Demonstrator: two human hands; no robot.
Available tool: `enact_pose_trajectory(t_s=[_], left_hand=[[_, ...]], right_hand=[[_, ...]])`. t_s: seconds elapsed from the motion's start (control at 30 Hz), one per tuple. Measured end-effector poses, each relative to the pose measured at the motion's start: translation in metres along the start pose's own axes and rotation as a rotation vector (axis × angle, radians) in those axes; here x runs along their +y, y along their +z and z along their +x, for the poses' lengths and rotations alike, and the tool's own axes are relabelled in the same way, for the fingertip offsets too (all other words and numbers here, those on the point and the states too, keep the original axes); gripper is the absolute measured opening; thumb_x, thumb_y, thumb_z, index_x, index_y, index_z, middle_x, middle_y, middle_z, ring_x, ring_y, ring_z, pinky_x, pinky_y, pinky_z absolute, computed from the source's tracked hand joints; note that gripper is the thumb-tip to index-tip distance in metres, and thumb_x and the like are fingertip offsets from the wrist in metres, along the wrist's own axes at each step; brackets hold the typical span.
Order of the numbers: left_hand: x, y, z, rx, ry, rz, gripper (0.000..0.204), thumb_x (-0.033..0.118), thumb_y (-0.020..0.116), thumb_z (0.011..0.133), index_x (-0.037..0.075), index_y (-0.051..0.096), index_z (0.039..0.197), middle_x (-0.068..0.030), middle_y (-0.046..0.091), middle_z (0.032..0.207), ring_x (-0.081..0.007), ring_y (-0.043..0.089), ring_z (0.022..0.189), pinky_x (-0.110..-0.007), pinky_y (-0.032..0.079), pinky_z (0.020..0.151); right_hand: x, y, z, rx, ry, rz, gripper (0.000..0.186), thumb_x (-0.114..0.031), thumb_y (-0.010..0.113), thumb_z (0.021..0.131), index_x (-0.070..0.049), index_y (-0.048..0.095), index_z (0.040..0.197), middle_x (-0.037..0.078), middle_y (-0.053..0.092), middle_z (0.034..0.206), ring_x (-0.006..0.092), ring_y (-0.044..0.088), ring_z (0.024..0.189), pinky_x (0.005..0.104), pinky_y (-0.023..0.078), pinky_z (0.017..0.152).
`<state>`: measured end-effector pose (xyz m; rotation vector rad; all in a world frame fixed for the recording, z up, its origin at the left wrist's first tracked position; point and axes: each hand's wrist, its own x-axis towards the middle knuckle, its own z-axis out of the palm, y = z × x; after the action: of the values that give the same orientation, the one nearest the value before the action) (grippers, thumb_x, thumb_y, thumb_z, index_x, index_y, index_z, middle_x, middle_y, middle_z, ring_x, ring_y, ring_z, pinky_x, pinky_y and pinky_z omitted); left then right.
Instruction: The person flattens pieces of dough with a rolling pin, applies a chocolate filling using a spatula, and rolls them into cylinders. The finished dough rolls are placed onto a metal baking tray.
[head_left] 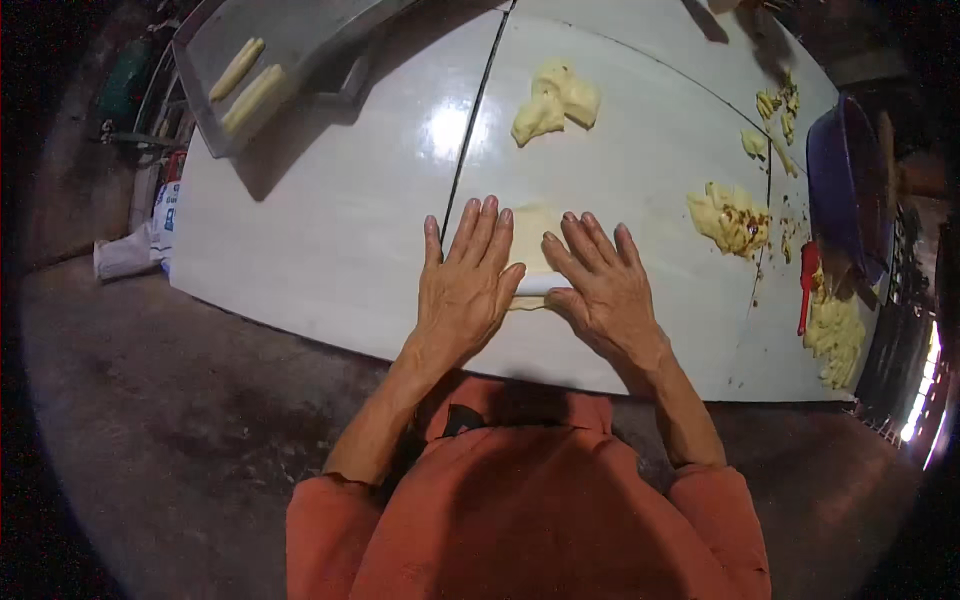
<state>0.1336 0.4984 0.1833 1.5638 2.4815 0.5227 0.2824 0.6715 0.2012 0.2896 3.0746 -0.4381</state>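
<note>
Side by side at the near middle of the table, my left hand (463, 280) and my right hand (605, 285) lie flat with fingers stretched out. Between them shows the middle of a white rolling pin (540, 284). Its ends are hidden under my palms, which rest on it without gripping. Beneath the pin is a thin, pale yellow sheet of dough (536, 235), reaching a little past it toward me and farther away from me. Several soft lumps of yellow dough (560, 100) sit together beyond my hands.
At the far left a grey tray (197, 105) holds long dough rolls (237, 68). On the right are yellow dough with dark brown bits (728, 218), a red-handled tool (806, 285), a purple basin (840, 180) and a pale yellow pile (833, 335). Seams cross the white tabletop (340, 250).
</note>
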Motion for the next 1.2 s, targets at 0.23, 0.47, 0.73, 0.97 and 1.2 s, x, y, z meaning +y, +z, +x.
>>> enact_pose_trajectory(t_s=[0.23,0.47,0.73,0.97,1.2], left_hand=[[0.031,0.009,-0.080,-0.049,-0.040,0.002,0.068,0.038,0.063,0.100,0.006,0.044,0.156,-0.0164,0.041,0.163,-0.0405,0.032,0.153,-0.074,0.020,0.117],[0.022,0.007,-0.067,0.079,-0.083,0.101,0.070,0.045,0.061,0.100,0.009,0.043,0.158,-0.0181,0.037,0.165,-0.0377,0.026,0.156,-0.078,0.007,0.117],[-0.023,0.008,0.094,0.201,-0.127,0.129,0.067,0.039,0.048,0.107,0.002,0.034,0.161,-0.0277,0.029,0.166,-0.0448,0.020,0.157,-0.080,0.006,0.115],[-0.033,0.006,0.133,0.133,-0.115,0.005,0.070,0.042,0.051,0.106,0.002,0.034,0.160,-0.0272,0.027,0.167,-0.0458,0.016,0.157,-0.077,0.003,0.118],[-0.016,-0.014,0.107,0.414,0.045,-0.084,0.071,0.025,0.069,0.096,0.007,0.040,0.159,-0.0235,0.042,0.160,-0.0428,0.033,0.152,-0.066,0.016,0.121]], right_hand=[[-0.036,0.030,-0.076,0.165,-0.018,0.015,0.058,-0.036,0.072,0.093,-0.029,0.056,0.148,0.006,0.060,0.139,0.0246,0.057,0.121,0.0478,0.039,0.107],[-0.017,0.000,-0.037,0.144,-0.069,0.215,0.052,-0.022,0.073,0.091,-0.019,0.063,0.142,0.008,0.062,0.119,0.0264,0.060,0.108,0.0461,0.042,0.095],[0.033,0.006,0.073,0.373,0.211,-0.097,0.049,-0.030,0.062,0.101,-0.007,0.057,0.144,0.023,0.040,0.157,0.0361,0.041,0.139,0.0541,0.033,0.111],[0.043,-0.007,0.052,0.212,-0.108,0.115,0.047,-0.025,0.076,0.088,-0.009,0.065,0.132,0.009,0.068,0.103,0.0262,0.065,0.089,0.0410,0.051,0.078],[0.047,-0.005,0.014,0.419,0.415,0.054,0.042,-0.026,0.069,0.097,-0.005,0.061,0.133,0.011,0.065,0.103,0.0270,0.064,0.093,0.0428,0.052,0.077]])
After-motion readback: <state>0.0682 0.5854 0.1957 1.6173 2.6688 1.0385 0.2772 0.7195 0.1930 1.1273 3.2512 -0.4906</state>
